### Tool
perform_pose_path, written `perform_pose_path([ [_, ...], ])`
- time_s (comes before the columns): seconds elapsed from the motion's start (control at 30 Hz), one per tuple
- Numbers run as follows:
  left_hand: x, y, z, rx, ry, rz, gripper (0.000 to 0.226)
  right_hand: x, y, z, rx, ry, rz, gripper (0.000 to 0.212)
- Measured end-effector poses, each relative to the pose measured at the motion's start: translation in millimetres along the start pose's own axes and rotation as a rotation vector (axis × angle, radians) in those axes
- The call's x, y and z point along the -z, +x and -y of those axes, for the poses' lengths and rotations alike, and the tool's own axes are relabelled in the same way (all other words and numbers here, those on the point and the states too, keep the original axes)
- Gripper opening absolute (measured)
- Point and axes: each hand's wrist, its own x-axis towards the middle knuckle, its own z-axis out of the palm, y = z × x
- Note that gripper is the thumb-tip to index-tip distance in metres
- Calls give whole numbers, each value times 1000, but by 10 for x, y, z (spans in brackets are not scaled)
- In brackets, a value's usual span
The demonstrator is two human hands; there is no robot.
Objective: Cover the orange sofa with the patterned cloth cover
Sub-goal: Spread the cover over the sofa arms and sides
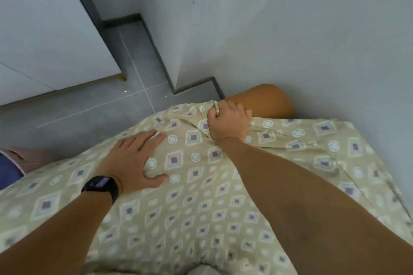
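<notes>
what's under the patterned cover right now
Only one orange sofa end shows, past the patterned cover edge gripped by the right hand. The left hand presses flat on top; everything beneath is hidden.

The cloth cover (201,196) fills the lower half of the frame and lies over the sofa (266,100), whose bare end shows at centre right, against the wall (290,29). The left hand (134,158) rests flat on the cover at centre left. The right hand (228,123) grips the cover's upper edge, just beside the bare end. A cabinet (44,40) stands on the floor (89,107) at upper left.
</notes>
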Motion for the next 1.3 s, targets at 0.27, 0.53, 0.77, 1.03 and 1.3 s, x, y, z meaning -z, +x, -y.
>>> perform_pose_path([
  [0.27, 148, -137, -314, 257, 343, 94, 117, 652, -102, -196, 239, 107, 241, 30],
  [0.53, 637, -388, -2364, 747, -1351, -174, 47, 1532, -1346, -557, 780, 120, 219, 10],
  [0.77, 480, -669, -2444, 867, -1414, -199, 13, 1497, -1844, -1179, 888, -55, 309, 28],
  [1.03, 316, -582, -2511, 827, -1335, -174, 31, 1561, -1804, -1107, 921, -117, 423, 37],
  [1.3, 140, -483, -2389, 834, -1177, -231, 14, 1575, -1519, -1052, 743, 106, 612, 32],
])
